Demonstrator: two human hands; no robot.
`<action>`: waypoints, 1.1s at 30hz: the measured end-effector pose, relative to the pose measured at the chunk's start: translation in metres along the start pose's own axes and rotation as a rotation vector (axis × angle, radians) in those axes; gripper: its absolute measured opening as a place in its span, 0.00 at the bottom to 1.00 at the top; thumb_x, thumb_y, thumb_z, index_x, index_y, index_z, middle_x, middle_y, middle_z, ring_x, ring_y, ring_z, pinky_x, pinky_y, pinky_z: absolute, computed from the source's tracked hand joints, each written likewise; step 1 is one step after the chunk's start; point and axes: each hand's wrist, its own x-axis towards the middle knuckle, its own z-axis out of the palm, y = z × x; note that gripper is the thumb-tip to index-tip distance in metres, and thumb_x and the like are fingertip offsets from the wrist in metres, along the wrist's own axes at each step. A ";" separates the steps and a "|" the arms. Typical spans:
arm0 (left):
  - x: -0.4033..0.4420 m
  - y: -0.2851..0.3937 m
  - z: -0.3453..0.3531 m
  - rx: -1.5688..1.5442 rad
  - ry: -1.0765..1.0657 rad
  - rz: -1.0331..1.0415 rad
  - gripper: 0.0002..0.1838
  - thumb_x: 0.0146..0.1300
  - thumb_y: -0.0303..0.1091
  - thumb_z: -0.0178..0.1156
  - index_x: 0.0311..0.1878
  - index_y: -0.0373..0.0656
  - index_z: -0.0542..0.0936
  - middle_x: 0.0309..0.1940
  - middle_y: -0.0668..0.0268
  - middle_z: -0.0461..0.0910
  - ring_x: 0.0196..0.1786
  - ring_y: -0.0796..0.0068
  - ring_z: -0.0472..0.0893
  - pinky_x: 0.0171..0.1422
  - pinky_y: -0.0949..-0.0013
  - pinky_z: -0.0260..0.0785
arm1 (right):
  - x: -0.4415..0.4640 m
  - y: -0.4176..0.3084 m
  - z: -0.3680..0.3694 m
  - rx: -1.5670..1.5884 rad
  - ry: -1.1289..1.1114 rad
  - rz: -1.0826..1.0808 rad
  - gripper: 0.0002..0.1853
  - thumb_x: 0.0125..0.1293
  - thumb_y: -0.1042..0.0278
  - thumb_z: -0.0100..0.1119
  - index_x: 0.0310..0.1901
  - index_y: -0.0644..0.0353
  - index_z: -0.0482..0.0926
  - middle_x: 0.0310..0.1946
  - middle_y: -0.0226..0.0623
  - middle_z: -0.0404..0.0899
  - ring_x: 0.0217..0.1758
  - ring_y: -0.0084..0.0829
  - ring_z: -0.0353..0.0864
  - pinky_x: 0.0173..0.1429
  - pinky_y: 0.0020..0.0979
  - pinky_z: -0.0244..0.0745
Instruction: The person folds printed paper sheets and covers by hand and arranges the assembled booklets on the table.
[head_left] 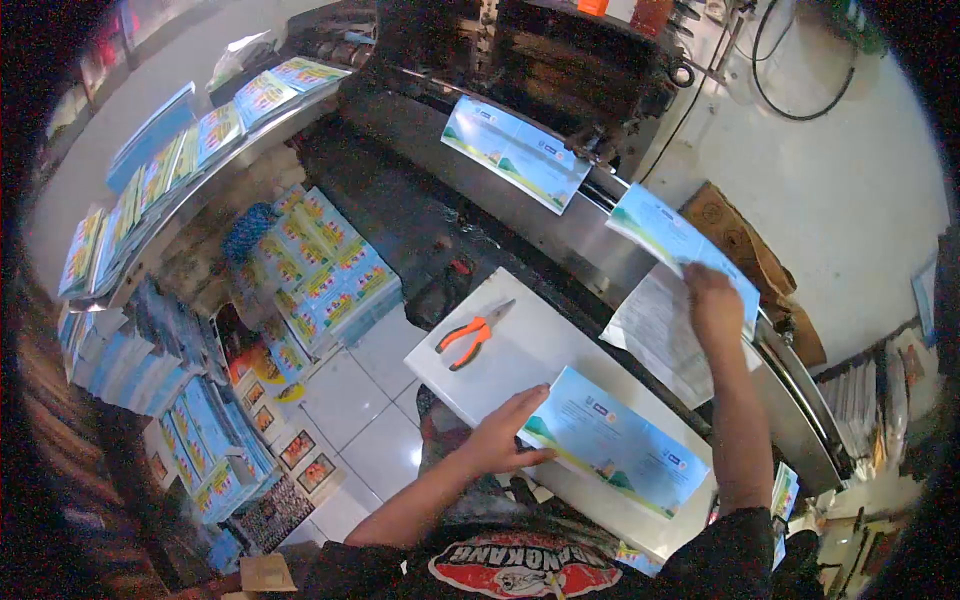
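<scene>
My left hand rests at the left edge of a blue printed sheet on the white board, its fingers spread. My right hand is on another blue printed sheet lying along the metal rail; its fingers are bent and partly hidden, so its grip is unclear. Beneath that sheet is a whitish paper. A third printed sheet hangs at the machine's edge. Pliers with orange handles lie on the board's left part.
A dark machine stands at the top centre. Stacks of printed sheets sit on the tiled floor, with more bundles on a shelf at left. Brown cardboard lies beyond the rail. A black cable loops at top right.
</scene>
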 end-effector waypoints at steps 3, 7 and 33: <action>0.000 0.003 -0.002 0.008 -0.035 -0.024 0.52 0.53 0.54 0.71 0.73 0.37 0.57 0.69 0.46 0.62 0.71 0.47 0.65 0.73 0.55 0.59 | -0.033 -0.016 0.018 0.077 -0.202 0.047 0.16 0.58 0.73 0.59 0.49 0.52 0.81 0.47 0.42 0.81 0.48 0.46 0.81 0.49 0.44 0.78; 0.001 0.004 0.000 0.022 -0.032 -0.028 0.56 0.49 0.57 0.73 0.73 0.37 0.56 0.70 0.46 0.61 0.71 0.46 0.64 0.73 0.53 0.60 | -0.081 -0.058 -0.062 0.389 -0.460 0.099 0.20 0.55 0.60 0.67 0.49 0.58 0.80 0.46 0.46 0.81 0.47 0.50 0.81 0.51 0.46 0.77; 0.001 0.007 -0.001 0.027 -0.008 -0.019 0.51 0.52 0.52 0.72 0.72 0.37 0.59 0.69 0.45 0.62 0.70 0.47 0.65 0.73 0.56 0.61 | -0.017 0.018 -0.144 0.194 0.204 0.291 0.21 0.59 0.76 0.58 0.56 0.55 0.80 0.51 0.45 0.81 0.57 0.44 0.80 0.58 0.38 0.75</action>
